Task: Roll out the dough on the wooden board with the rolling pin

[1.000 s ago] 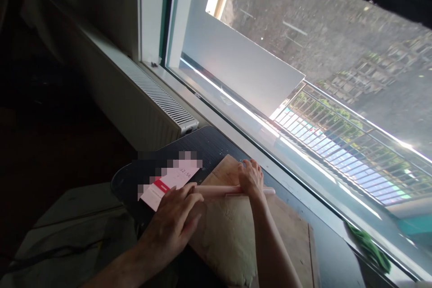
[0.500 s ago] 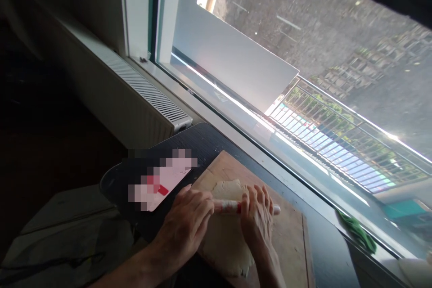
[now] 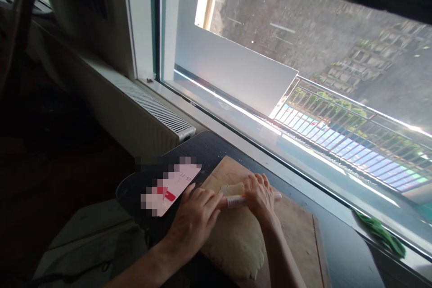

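A sheet of pale dough [image 3: 236,243] lies flattened on a wooden board [image 3: 293,225], its edge uneven. Across its far part runs a slim rolling pin [image 3: 234,201] with a white and red printed wrap. My left hand [image 3: 199,207] is closed over the pin's left end, hiding that end. Near the other end my right hand [image 3: 260,193] curls its fingers over the pin, and the pale tip sticks out beyond it. Both hands press down from above, and part of the dough's far edge shows between them.
A phone with a pink screen [image 3: 182,182], partly pixelated, lies left of the board on the dark table [image 3: 216,144]. A white radiator [image 3: 151,103] stands beyond the table's left side. Along the window sill at right is a green cloth [image 3: 381,234].
The camera view has shifted, so the table sits slightly lower and farther right. The rolling pin has rolled away from me over the dough and turned, showing more of its printed label.
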`<state>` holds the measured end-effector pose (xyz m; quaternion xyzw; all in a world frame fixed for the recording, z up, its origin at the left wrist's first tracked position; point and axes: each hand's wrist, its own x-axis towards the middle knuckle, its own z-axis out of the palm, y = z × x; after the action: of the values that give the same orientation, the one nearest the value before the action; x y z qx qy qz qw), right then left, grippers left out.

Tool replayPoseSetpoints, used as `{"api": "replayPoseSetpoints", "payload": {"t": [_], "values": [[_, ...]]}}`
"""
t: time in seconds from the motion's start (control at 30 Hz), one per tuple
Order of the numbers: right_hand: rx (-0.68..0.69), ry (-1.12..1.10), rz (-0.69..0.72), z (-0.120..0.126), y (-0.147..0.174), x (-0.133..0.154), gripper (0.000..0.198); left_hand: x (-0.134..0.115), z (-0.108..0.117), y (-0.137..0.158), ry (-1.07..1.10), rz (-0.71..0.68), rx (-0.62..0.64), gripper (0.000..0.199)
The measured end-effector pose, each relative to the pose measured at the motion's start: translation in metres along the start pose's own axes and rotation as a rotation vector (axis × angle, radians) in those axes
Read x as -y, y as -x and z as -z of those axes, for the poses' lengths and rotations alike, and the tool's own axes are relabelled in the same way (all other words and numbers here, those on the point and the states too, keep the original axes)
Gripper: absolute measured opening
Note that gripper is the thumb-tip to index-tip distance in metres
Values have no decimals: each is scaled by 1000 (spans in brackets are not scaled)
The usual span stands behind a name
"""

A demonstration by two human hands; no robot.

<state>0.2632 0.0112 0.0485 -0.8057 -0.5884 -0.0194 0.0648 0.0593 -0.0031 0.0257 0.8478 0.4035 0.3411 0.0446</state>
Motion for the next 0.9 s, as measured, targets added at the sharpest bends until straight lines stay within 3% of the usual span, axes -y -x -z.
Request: {"api": "replayPoseSetpoints", "payload": {"t": [0.13, 0.2, 0.3, 0.43, 0.53, 0.67, 0.8, 0.9], "values": [[-147, 42, 48, -6, 80, -36, 45, -6, -5, -4, 24, -67, 48, 30], [-154, 48, 29, -7, 96, -52, 48, -6, -13, -24, 41, -93, 88, 28], [-138, 31, -38, -4, 79, -68, 46, -8, -34, -70, 14, -109, 109, 28], [-93, -9, -157, 12, 21, -80, 42, -11, -70, -135, -127, -78, 139, 32], [-81, -40, -205, 18, 1, -82, 39, -8, -88, -156, -160, -93, 211, 28], [-167, -56, -200, 2, 36, -72, 43, 6, -83, -123, -143, -177, 104, 34], [-258, -90, -116, -16, 91, -55, 50, 22, -56, -69, -102, -249, 145, 39], [-276, -120, -100, -16, 100, -50, 53, 24, -48, -61, -121, -243, 191, 41]]}}
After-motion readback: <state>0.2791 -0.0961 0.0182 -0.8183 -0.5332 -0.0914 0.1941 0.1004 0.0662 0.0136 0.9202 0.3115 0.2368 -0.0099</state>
